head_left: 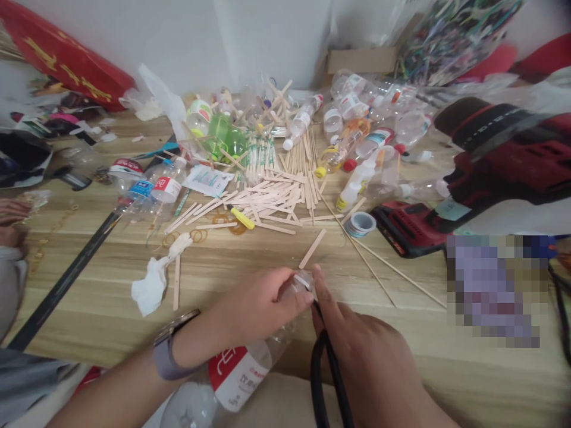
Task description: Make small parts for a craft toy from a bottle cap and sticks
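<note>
My left hand [263, 300], wearing a wristwatch with a purple strap, is closed around the upper end of a clear plastic bottle [243, 377]. The bottle has a red and white label and slants down toward my lap under my left forearm. My right hand [370, 345] is closed on scissors with black loop handles [317, 380], its index finger stretched along them. The blades are mostly hidden at the bottle's clear end [302, 279], so whether they cut into it does not show. A loose craft stick [312, 248] lies just beyond my fingers.
Craft sticks [272, 199] are heaped mid-table with a yellow-handled tool [242, 217]. Plastic bottles [352, 107] crowd the back. A red and black power drill [482, 172] stands right, near thin skewers [379, 267] and a tape roll [360, 223]. Another person's hand [13, 217] is at left.
</note>
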A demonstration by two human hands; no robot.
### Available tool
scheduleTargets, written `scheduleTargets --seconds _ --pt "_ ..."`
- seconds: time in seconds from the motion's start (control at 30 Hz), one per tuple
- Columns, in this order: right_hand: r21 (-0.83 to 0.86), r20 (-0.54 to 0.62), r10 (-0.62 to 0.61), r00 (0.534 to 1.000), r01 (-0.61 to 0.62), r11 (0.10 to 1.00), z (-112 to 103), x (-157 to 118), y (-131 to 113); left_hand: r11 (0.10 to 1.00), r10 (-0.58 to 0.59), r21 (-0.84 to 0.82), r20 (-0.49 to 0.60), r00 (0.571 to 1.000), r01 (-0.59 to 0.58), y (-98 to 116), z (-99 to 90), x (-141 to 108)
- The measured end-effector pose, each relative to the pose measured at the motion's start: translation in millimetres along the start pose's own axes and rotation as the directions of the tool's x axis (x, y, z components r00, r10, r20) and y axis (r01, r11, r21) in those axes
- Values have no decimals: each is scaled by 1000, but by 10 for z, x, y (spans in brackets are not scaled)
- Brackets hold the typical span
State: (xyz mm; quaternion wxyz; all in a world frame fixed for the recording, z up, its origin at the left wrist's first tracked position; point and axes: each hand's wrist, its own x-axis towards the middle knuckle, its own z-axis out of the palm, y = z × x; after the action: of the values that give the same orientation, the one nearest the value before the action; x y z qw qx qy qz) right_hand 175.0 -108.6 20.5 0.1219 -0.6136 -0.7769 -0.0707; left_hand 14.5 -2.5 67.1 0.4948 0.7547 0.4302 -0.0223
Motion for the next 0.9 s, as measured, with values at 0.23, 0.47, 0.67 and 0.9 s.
scheduleTargets --seconds 0.23,0.47,0.67,0.9 --pt "0 -22 -3 1000 3 1000 1 12 -10 998 -17 58 -8 1000 18 44 5 -21" --pt "22 -39 -18 999 19 1000 9 3 -1 998 -1 57 -25 1000 2 52 -1 -46" --pt "-14 -84 -25 996 24 1000 9 28 -9 999 32 45 -57 998 -29 40 3 -48" --pt "5 -87 -35 996 36 999 8 15 7 998 48 33 -88 995 -46 46 9 -88"
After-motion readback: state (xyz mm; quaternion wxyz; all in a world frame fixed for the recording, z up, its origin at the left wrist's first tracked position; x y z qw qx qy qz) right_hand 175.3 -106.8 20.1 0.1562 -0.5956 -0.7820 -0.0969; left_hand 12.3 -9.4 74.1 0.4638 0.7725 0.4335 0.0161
